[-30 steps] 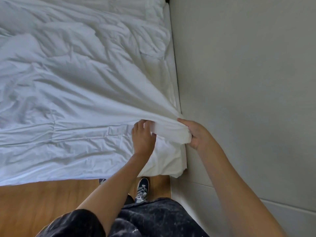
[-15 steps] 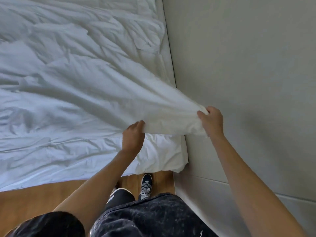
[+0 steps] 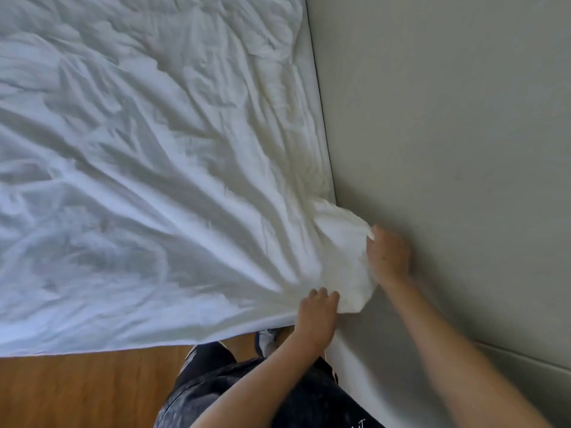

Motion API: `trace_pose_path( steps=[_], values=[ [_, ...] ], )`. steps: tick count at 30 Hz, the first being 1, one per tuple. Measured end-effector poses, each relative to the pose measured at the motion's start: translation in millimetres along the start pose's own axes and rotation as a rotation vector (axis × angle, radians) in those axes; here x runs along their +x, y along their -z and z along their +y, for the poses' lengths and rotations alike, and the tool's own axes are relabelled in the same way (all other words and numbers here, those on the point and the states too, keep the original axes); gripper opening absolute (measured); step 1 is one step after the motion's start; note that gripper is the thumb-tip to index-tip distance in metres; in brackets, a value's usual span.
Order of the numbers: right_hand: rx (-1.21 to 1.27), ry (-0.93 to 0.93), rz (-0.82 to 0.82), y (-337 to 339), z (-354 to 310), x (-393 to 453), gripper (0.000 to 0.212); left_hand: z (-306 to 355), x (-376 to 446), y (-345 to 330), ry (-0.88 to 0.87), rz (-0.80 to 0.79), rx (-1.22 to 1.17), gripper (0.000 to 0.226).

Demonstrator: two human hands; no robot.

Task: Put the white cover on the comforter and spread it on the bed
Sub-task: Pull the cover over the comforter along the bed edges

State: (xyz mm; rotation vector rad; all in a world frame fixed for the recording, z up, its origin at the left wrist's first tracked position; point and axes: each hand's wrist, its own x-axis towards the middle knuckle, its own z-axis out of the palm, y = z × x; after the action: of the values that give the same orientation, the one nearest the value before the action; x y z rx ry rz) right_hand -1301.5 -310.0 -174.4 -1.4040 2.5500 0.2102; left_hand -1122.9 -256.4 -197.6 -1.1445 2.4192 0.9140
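Nearest the camera: dark mottled shorts (image 3: 222, 393) and both bare forearms reaching forward. A shoe (image 3: 265, 338) shows just behind the left wrist, on the wooden floor (image 3: 77, 390).

Left hand (image 3: 318, 316): fingers curled over the near hem of the white cover (image 3: 148, 186), gripping a bunch of cloth; knuckles up, fingertips buried in the fabric. Creases fan out from this grip, up and to the left.

Right hand (image 3: 390, 253): slightly blurred. Fingers bent round the outer edge of the cover's bunched corner (image 3: 346, 261), thumb side towards the cloth. It holds the corner; exact finger lie hard to read through the blur. The back of the hand sits close against the grey wall (image 3: 448, 134); contact cannot be told.

Between the two hands: the corner, a rounded, puffed lump, lifted off the bed edge and overhanging the gap by the wall.

Beyond the fingers: the covered comforter lies across the bed, heavily wrinkled, filling the view left of and past both hands. Its near edge hangs over the floor to the left of the left hand. Its far right edge runs along the wall, past the right hand's fingertips.
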Motion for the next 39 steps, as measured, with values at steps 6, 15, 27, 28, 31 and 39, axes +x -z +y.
trace_pose_path(
  steps=[6,15,27,28,31,39],
  values=[
    [-0.205,0.0,-0.256,-47,9,-24,0.029,-80,-15,-21,0.108,-0.445,-0.119,0.05],
    [-0.335,0.307,-0.473,-73,-64,-52,0.038,-204,-105,19,0.572,-0.189,-0.295,0.038],
    [-0.356,0.684,-0.509,-70,-355,-106,0.044,-402,-297,37,0.816,0.056,-0.553,0.041],
    [-0.369,0.695,-0.509,-71,-377,-115,0.044,-421,-314,35,0.828,0.065,-0.549,0.04],
    [-0.38,0.733,-0.534,-84,-470,-155,0.045,-499,-380,28,0.875,0.102,-0.538,0.038],
    [-0.226,0.869,-0.558,-92,-708,-269,0.038,-663,-499,45,0.998,0.142,-0.546,0.038]
  ],
)
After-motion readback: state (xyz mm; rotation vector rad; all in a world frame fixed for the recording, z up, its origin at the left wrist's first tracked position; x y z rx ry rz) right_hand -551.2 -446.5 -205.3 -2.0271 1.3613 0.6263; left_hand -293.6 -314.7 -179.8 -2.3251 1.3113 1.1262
